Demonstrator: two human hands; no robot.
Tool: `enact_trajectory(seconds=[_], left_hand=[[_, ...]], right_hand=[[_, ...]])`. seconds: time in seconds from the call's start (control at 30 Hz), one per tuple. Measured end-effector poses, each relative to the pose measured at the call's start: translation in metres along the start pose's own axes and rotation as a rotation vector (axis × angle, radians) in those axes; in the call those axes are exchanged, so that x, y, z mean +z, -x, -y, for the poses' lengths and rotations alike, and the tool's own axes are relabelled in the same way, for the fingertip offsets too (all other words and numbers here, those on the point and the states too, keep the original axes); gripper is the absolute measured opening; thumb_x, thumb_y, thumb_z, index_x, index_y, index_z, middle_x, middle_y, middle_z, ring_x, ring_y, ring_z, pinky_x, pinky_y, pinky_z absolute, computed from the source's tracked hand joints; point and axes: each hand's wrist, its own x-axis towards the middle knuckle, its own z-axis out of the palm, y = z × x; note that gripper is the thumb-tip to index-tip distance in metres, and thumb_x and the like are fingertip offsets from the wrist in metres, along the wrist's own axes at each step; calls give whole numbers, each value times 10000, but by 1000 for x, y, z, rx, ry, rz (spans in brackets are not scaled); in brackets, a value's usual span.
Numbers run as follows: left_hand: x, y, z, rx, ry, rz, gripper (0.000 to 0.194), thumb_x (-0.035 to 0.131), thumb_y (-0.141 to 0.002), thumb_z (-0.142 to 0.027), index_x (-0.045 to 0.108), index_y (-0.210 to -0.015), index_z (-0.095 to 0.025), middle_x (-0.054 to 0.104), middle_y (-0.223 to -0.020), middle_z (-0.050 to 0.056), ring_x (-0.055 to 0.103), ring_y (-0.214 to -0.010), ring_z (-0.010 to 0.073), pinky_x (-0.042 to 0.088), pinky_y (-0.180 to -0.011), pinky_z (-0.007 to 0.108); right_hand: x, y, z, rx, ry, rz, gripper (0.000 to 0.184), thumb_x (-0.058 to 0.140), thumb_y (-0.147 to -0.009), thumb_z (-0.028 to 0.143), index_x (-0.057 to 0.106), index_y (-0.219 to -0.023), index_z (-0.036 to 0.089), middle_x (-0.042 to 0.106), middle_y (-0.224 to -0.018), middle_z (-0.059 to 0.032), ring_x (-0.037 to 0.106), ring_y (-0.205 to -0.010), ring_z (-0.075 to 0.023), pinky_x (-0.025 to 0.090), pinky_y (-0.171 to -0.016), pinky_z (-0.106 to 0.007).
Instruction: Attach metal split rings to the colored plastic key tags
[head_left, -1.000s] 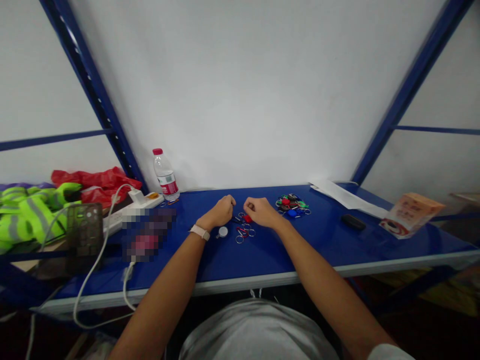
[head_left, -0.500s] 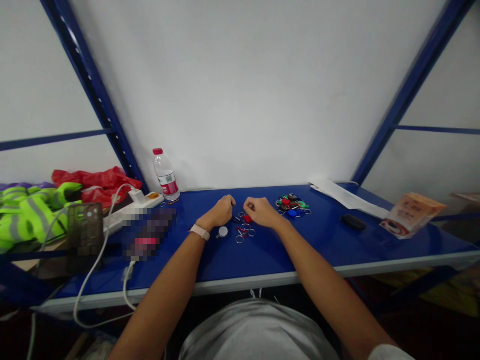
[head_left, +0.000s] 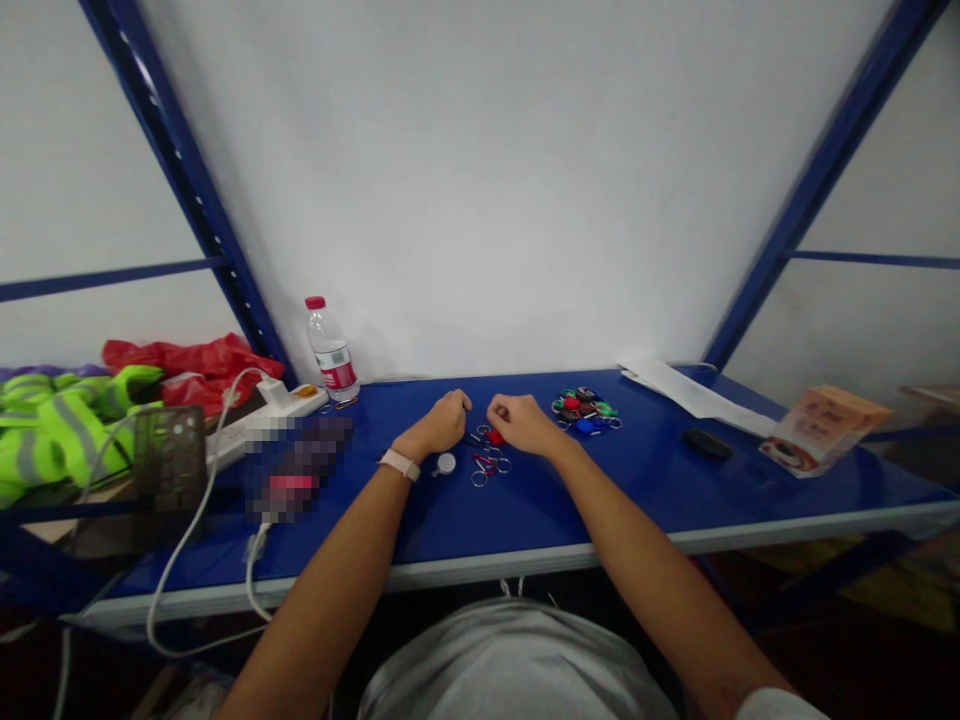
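Both my hands rest on the blue shelf top [head_left: 525, 510], fists close together. My left hand [head_left: 442, 422] is curled shut, a pale watch band on its wrist. My right hand [head_left: 521, 420] is curled shut too, next to a red key tag [head_left: 495, 437]. What either fist holds is hidden. Several loose metal key rings [head_left: 489, 465] and a round white tag [head_left: 446, 463] lie just in front of the hands. A pile of coloured key tags [head_left: 585, 410] sits to the right of my right hand.
A water bottle [head_left: 332, 352] stands at the back left beside a white power strip [head_left: 262, 415] with cables. Green vests [head_left: 60, 420] and a red bag [head_left: 187, 360] lie at the left. Paper [head_left: 690, 390], a black object [head_left: 706, 443] and an orange box [head_left: 821, 428] are at the right.
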Motion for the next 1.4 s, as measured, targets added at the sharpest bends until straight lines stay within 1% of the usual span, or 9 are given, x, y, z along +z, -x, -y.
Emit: enact_trajectory(seconds=[0.43,0.73,1.07,1.27,1.4], left_hand=[[2,-1,2,-5,10,-5,236,347,-822,-45,520,-958,-132,584,-935,103,538,-851,191,456,-825,343],[2,-1,3,19,-5,-14,226,335,-858,-83,521,-977,-128,585,-947,110,546,-873,197,460,-853,356],[2,0,2,3,0,-12,249,329,-839,-54,524,-975,-132,587,-948,106,544,-869,188,464,-850,348],[0,0,-1,-4,2,-5,225,339,-853,-83,525,-968,-134,590,-949,104,547,-870,189,463,-862,353],[2,0,2,10,6,-20,234,330,-859,-91,525,-981,-131,586,-947,106,545,-875,194,463,-866,360]], right_hand=[[0,0,0,-3,1,-1,159,487,-850,212,632,-795,178,663,-687,-11,559,-602,-102,338,-603,-208],[-1,0,1,7,6,13,158,489,-852,206,635,-801,176,673,-711,-19,566,-617,-106,349,-615,-206],[1,0,0,6,-1,14,169,482,-858,218,640,-813,177,669,-702,-18,563,-614,-108,357,-629,-212],[-1,0,2,7,7,14,157,493,-851,209,639,-802,175,665,-694,-15,559,-609,-104,352,-615,-208],[-3,1,4,6,3,14,164,485,-852,203,637,-797,177,665,-695,-14,561,-610,-103,352,-609,-204]])
